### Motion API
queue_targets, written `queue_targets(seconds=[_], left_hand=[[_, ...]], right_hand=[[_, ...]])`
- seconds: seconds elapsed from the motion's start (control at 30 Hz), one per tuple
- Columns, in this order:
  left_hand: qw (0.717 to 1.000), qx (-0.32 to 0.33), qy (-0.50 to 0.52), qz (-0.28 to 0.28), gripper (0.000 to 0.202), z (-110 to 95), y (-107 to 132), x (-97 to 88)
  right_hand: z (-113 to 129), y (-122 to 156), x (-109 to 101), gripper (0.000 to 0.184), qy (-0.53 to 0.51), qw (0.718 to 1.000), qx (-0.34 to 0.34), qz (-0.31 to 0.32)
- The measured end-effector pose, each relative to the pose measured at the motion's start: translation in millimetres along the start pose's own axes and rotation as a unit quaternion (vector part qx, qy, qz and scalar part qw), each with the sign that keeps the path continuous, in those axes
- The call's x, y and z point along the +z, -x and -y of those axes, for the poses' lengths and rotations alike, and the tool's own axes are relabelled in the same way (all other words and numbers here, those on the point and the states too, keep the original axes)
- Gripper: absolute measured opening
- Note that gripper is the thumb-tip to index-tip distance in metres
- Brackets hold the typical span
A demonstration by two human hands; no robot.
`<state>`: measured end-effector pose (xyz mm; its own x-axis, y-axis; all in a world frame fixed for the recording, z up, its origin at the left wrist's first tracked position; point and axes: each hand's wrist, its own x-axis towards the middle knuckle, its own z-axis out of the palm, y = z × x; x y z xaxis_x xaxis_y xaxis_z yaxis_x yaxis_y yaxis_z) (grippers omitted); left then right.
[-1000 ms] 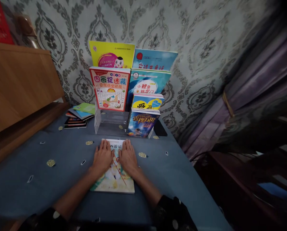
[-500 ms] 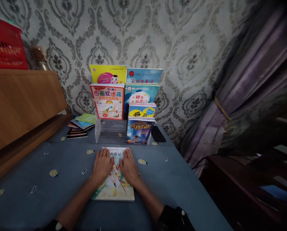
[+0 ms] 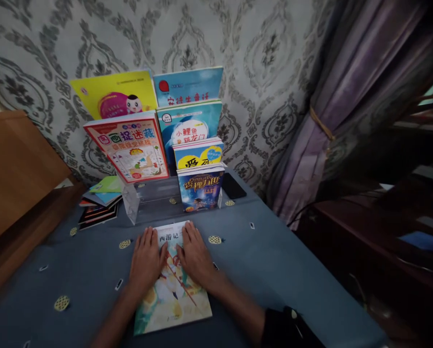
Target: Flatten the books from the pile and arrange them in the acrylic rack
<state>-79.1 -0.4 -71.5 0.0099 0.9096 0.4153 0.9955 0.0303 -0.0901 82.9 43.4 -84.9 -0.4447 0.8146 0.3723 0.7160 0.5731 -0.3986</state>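
Note:
A picture book (image 3: 175, 304) with a pale, colourful painted cover lies flat on the blue tablecloth, its black title characters at the far end. My left hand (image 3: 146, 256) rests on its left edge, fingers stretched forward and thumb on the cover. Over the right edge lies my right hand (image 3: 195, 253), also with fingers extended and thumb inward. Just beyond the hands stands a clear stepped book stand (image 3: 130, 203) with several upright books. Closest on its right side is a dark blue book (image 3: 201, 191); at its left is a red-bordered book (image 3: 131, 147).
Left of the stand lies a pile of thin books (image 3: 99, 208). A black phone-like slab (image 3: 234, 186) sits behind the stand's right side. A wooden cabinet (image 3: 21, 154) borders the table at left; a tied purple curtain (image 3: 320, 130) hangs at right, past the table's edge.
The view has moved closer and tilted, so the stand looks larger and shifted left, and the red basket is out of view. Both hands stay flat on the picture book.

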Motion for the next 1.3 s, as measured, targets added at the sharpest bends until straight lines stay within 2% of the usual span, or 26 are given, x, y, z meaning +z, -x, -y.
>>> queue_targets(seconds=[0.23,0.53,0.77,0.93,1.07,1.3], left_hand=[[0.999,0.045,0.016,-0.004,0.048,2,-11,7.3],[0.993,0.069,0.095,0.01,0.045,-13,-27,14.8],[0.982,0.123,0.135,0.038,0.044,-20,-38,19.4],[0.965,0.172,0.19,0.061,0.052,-22,-50,22.2],[0.954,0.186,0.223,0.077,0.052,-24,-59,23.8],[0.943,0.201,0.249,0.089,0.047,-26,-68,22.7]], right_hand=[[-1,-1,-6,0.054,-0.018,1.0,-0.004,0.012],[2,-3,-13,0.055,-0.025,0.999,0.001,0.025],[-1,-1,-11,0.054,-0.036,0.999,0.003,0.017],[-9,-1,-7,0.066,-0.098,0.995,0.006,-0.002],[-18,-4,-9,0.076,-0.17,0.984,0.053,-0.008],[-21,-7,-12,0.074,-0.221,0.971,0.084,-0.024]])
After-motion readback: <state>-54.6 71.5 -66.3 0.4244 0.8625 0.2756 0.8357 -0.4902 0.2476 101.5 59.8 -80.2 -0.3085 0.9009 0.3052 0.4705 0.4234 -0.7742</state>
